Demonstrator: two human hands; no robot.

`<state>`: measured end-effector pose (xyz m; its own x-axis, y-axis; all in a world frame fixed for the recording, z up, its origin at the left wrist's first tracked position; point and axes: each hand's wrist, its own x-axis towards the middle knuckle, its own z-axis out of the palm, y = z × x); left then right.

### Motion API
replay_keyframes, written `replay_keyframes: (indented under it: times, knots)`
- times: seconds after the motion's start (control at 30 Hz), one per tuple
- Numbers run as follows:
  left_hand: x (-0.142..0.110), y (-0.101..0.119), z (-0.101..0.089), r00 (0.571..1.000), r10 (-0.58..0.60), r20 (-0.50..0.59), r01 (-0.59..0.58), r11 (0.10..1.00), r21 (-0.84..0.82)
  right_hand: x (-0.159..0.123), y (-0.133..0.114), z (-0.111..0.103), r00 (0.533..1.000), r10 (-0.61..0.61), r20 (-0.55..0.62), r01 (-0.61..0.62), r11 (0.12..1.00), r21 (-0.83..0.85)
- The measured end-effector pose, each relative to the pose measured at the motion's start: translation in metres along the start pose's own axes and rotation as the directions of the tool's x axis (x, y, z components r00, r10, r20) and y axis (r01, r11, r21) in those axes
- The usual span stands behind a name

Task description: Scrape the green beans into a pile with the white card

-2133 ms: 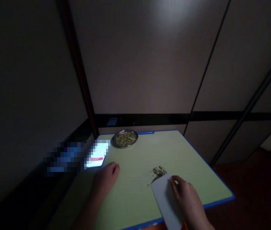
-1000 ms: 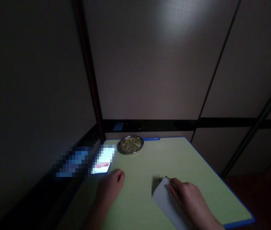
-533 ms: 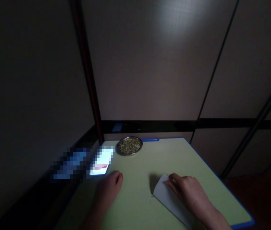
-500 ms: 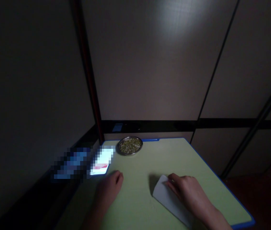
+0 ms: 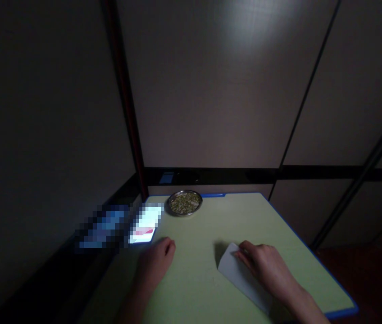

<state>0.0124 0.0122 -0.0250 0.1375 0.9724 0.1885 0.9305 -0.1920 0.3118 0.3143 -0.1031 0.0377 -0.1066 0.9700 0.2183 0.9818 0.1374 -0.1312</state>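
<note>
My right hand (image 5: 267, 265), fingers pinched together, grips a pale, stiff-looking sheet (image 5: 241, 279) near its far end. The sheet's far end stands slightly off the table and casts a shadow to its left. Whether it is paper or thin card, I cannot tell in the dim light. My left hand (image 5: 159, 258) rests on the table to the left, curled into a loose fist with a dark gap between thumb and fingers and nothing showing in it.
A round metal plate (image 5: 170, 209) with small green and whitish bits stands at the far left of the green, blue-edged table (image 5: 204, 288). Left of it glows a blurred phone-like screen (image 5: 146, 225). Dark cabinet panels (image 5: 211, 112) rise behind and on the left.
The view has shifted very slightly, so everything sits a little higher and further right. Both hands keep the same pose, and the sheet is still in my right hand.
</note>
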Motion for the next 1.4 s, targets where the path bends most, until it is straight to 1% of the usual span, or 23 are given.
replay_keyframes:
  times: [0.13,0.3,0.43,0.7,0.83,0.9,1.0,1.07,1.23,1.4]
  knots:
    - [-0.001,0.001,-0.001,1.0,-0.005,-0.008,0.005,1.0,0.015,0.004,0.002,-0.001,1.0,0.011,0.004,-0.011,1.0,-0.004]
    - [-0.002,0.004,-0.005,0.999,-0.031,0.011,0.03,1.0,0.005,0.005,0.002,-0.001,0.999,0.012,0.03,-0.012,1.0,-0.003]
    - [-0.002,0.003,-0.005,1.0,-0.012,-0.008,0.011,1.0,-0.011,0.003,-0.006,0.0,1.0,0.0,0.023,0.0,1.0,0.004]
    - [-0.003,0.003,-0.005,1.0,-0.013,-0.027,0.011,0.999,-0.049,0.004,-0.024,0.008,0.998,-0.047,0.035,0.045,0.998,0.042]
    - [-0.002,0.002,-0.005,0.999,-0.031,-0.038,0.025,0.989,-0.143,0.007,-0.034,0.007,0.997,-0.062,0.05,0.06,0.998,0.036]
    - [-0.001,0.0,-0.005,0.996,-0.058,-0.069,0.04,0.968,-0.247,0.009,-0.04,0.007,0.997,-0.057,0.058,0.055,0.998,0.031]
    - [0.001,-0.003,-0.005,0.99,-0.119,-0.079,0.07,0.885,-0.461,0.012,-0.047,0.008,0.996,-0.056,0.071,0.054,0.998,0.036]
    - [0.001,-0.006,-0.006,0.988,-0.142,-0.066,0.085,0.837,-0.54,0.014,-0.052,0.01,0.995,-0.062,0.076,0.06,0.998,0.035]
    - [-0.007,-0.017,-0.016,0.979,-0.196,-0.053,0.125,0.789,-0.602,0.02,-0.064,0.014,0.995,-0.075,0.071,0.073,0.997,0.017]
    - [-0.026,-0.027,-0.026,0.965,-0.256,-0.051,0.165,0.749,-0.641,0.027,-0.077,0.015,0.992,-0.069,0.104,0.066,0.997,0.026]
